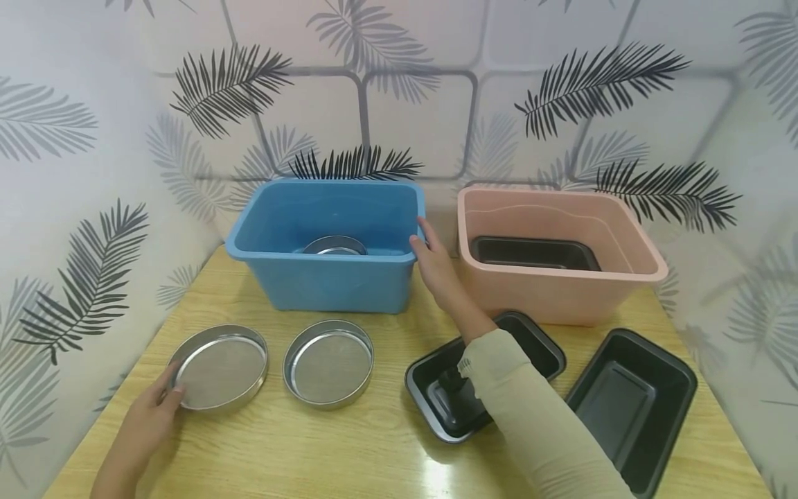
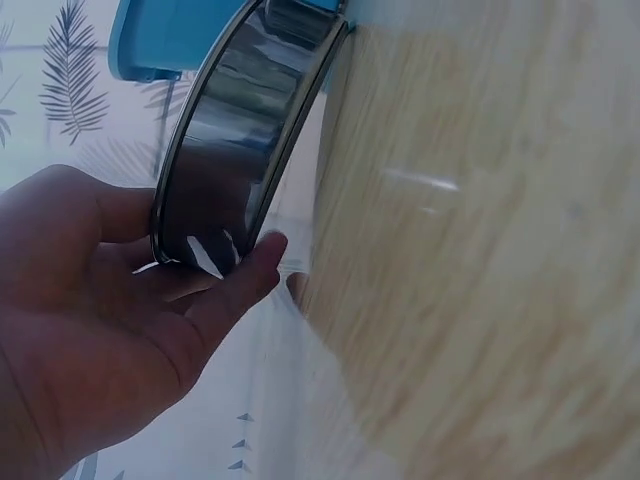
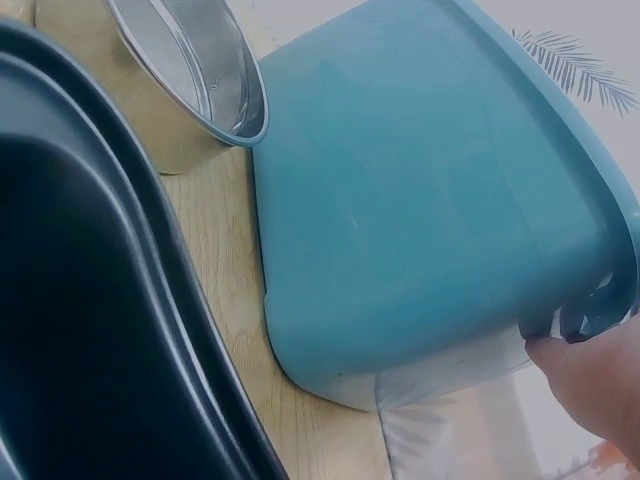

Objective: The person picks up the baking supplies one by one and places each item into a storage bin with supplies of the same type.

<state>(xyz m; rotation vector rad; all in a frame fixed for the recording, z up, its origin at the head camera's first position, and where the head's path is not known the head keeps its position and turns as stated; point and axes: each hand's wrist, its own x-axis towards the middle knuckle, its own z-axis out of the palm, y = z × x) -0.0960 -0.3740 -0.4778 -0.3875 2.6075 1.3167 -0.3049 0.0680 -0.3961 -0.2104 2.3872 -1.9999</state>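
Note:
My left hand (image 1: 146, 419) grips the near-left side of a round silver cake pan (image 1: 227, 371) on the left of the table. In the left wrist view, the thumb is at one edge of this pan (image 2: 225, 130) and fingers reach round to its other edge, its near side tipped up from the wood. At the right end of a blue plastic bin (image 1: 330, 287), my right hand (image 1: 439, 270) holds the rim. The right wrist view shows the thumb at the rim's underside; the other fingers are mostly hidden. Another round silver pan (image 1: 337, 244) lies inside this bin.
A second round cake pan (image 1: 330, 367) sits before the blue bin. Right of that bin stands a pink bin (image 1: 555, 294) holding a dark loaf pan (image 1: 530, 253). Two more dark loaf pans (image 1: 430, 378) (image 1: 623, 395) lie in front, one partly under my right sleeve (image 1: 536, 423).

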